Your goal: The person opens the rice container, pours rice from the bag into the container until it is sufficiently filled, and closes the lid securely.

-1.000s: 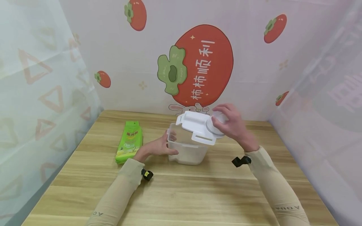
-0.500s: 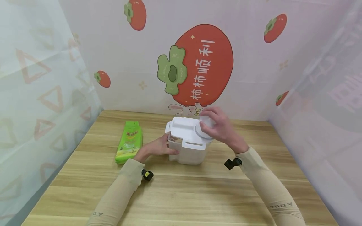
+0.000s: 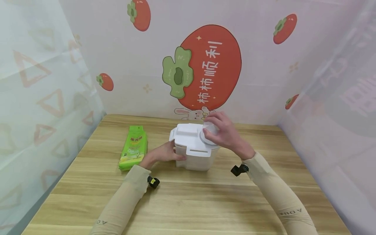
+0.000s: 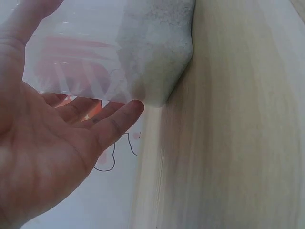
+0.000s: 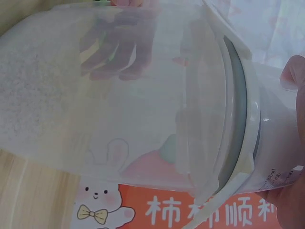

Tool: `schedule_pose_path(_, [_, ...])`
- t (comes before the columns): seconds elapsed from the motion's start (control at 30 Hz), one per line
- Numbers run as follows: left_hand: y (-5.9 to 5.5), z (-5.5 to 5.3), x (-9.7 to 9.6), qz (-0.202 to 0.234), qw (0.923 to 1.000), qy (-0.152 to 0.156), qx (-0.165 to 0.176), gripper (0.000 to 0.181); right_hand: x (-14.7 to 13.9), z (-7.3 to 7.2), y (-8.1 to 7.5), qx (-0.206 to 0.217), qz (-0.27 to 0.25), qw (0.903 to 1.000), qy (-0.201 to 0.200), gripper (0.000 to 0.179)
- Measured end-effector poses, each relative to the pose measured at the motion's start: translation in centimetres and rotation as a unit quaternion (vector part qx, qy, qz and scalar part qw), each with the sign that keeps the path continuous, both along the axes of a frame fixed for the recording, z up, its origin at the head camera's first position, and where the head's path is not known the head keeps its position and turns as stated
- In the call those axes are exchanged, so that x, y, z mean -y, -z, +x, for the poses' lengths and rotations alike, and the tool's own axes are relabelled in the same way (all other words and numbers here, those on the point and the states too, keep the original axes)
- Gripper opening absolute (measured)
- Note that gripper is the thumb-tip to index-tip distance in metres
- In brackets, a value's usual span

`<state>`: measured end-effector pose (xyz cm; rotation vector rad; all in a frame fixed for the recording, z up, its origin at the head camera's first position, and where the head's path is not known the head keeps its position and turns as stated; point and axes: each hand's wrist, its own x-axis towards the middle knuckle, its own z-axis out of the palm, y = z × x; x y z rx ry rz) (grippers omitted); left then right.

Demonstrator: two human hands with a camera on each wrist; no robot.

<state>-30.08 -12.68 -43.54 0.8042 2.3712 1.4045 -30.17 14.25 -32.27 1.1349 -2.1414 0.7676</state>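
A translucent storage container (image 3: pixel 195 163) stands on the table, with white grains like rice (image 5: pixel 33 100) in its bottom. My left hand (image 3: pixel 165 152) grips its left side, thumb at the front and fingers behind. In the left wrist view those fingers (image 4: pixel 109 126) lie along the clear wall. The white lid (image 3: pixel 186 138) now sits over the container's top; whether it is fully seated I cannot tell. My right hand (image 3: pixel 224 133) holds the clear measuring cup (image 5: pixel 276 138) on the lid's right end, its ml marks visible in the right wrist view. Both side latches stick outward.
A green bag of rice (image 3: pixel 134 150) lies on the wooden table (image 3: pixel 188 202), left of the container and beside my left wrist. A printed cloth backdrop (image 3: pixel 264 81) rises behind the table, with cloth sides at left and right.
My right hand has brought the lid left and down, from tilted above the container's right side to level over its opening. My left hand has kept its grip on the container.
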Motion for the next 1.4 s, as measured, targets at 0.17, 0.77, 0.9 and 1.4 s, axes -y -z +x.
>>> schedule_pose_path(0.17, [0.17, 0.04, 0.11, -0.005, 0.9999, -0.006, 0.009, 0.091, 0.06, -0.01, 0.18, -0.008, 0.006, 1.0000, 0.000, 0.029])
schedule_pose_path(0.77, [0.22, 0.23, 0.25, -0.004, 0.9998, -0.007, 0.016, 0.089, 0.14, 0.40, 0.29, 0.010, 0.020, 0.9997, 0.012, 0.030])
schedule_pose_path(0.9, [0.16, 0.23, 0.23, -0.005, 0.9998, -0.008, 0.018, 0.091, 0.19, 0.41, 0.33, 0.006, 0.022, 0.9996, 0.015, 0.029])
schedule_pose_path(1.4, [-0.14, 0.54, 0.36, -0.013, 0.9998, -0.004, 0.017, 0.089, 0.28, 0.39, 0.30, 0.030, 0.017, 0.9993, 0.015, 0.021])
